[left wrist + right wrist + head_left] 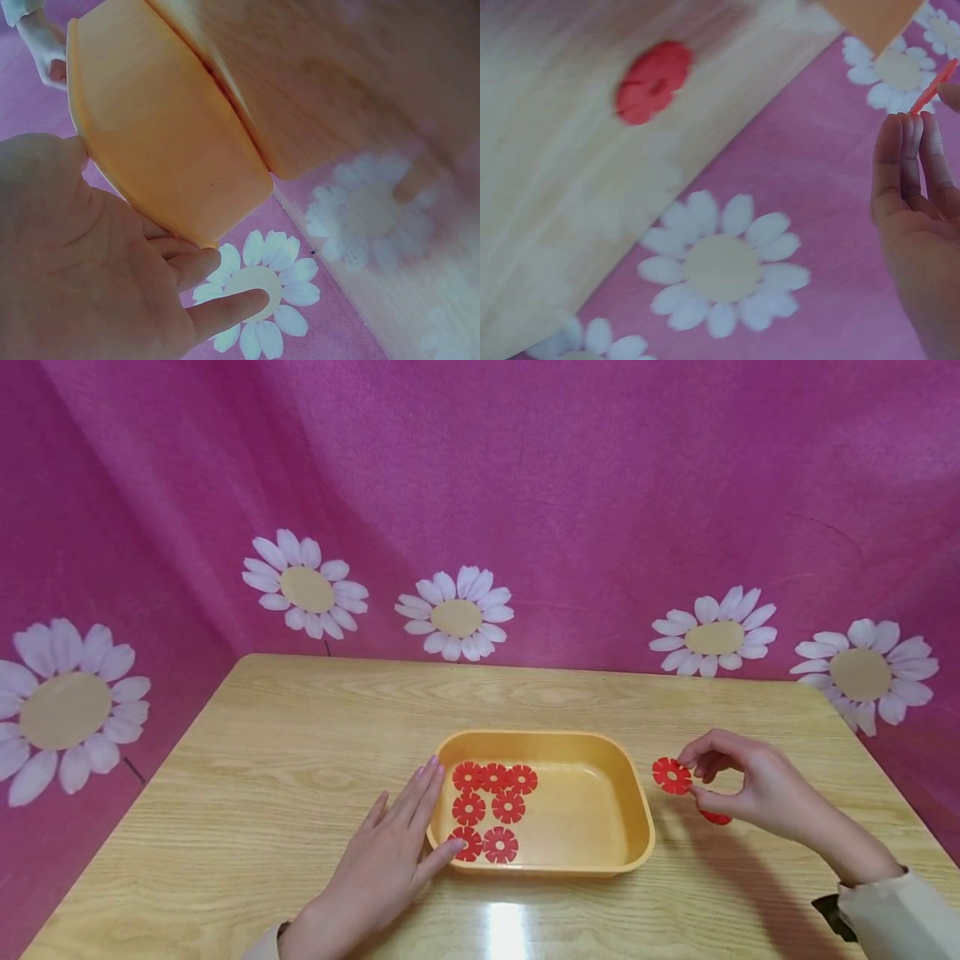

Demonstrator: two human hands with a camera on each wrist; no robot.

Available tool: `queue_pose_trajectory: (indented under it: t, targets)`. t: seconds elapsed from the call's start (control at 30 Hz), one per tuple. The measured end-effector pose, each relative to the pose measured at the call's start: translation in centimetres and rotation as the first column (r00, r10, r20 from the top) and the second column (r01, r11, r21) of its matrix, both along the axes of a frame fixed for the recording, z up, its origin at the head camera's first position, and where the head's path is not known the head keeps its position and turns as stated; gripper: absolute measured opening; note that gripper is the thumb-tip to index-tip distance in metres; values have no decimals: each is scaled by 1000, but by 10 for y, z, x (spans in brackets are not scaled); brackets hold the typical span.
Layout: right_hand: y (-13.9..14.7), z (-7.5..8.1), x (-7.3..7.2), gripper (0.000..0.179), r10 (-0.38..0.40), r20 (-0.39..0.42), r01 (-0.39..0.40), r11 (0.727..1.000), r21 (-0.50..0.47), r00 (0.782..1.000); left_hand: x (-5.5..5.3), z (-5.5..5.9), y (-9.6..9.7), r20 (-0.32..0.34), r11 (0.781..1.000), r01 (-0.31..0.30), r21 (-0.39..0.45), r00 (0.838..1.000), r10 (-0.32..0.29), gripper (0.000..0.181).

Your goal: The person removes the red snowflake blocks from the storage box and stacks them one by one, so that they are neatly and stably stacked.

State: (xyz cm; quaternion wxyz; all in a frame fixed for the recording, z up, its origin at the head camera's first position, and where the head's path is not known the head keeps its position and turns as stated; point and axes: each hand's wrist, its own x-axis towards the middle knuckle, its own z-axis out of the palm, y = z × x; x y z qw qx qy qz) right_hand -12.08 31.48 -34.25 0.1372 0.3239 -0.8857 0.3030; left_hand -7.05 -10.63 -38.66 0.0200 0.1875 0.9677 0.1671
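Observation:
A yellow plastic tray (577,868) stands on the table, with several red notched discs (508,807) lying flat in its left half. My left hand (386,852) rests on the tray's left rim, fingers straight and thumb over the near-left corner. In the left wrist view, that palm (82,262) lies alongside the tray's outer wall (172,135). To the tray's right, my right hand (757,785) pinches a red notched disc (671,776) between thumb and fingers, above the table. Another red disc (654,82) lies on the table below, partly hidden by this hand in the head view.
The wooden table (300,760) extends around the tray on every side. A pink cloth (570,510) with large white daisies (456,617) hangs behind and beside the table. A light reflection shows on the table in front of the tray.

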Motion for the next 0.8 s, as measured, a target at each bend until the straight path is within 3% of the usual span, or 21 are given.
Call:
queue_pose_trajectory:
  t: [0.27, 0.8]
  targets:
    - [32, -22, 8, 44, -101, 34, 101, 995, 6, 994, 0, 0, 0, 0, 1000, -3, 4, 1000, 3, 85]
    - [67, -57, 13, 38, -191, 103, 188, 981, 35, 976, 0, -1, 0, -21, 1000, 2, -8, 1000, -2, 85]
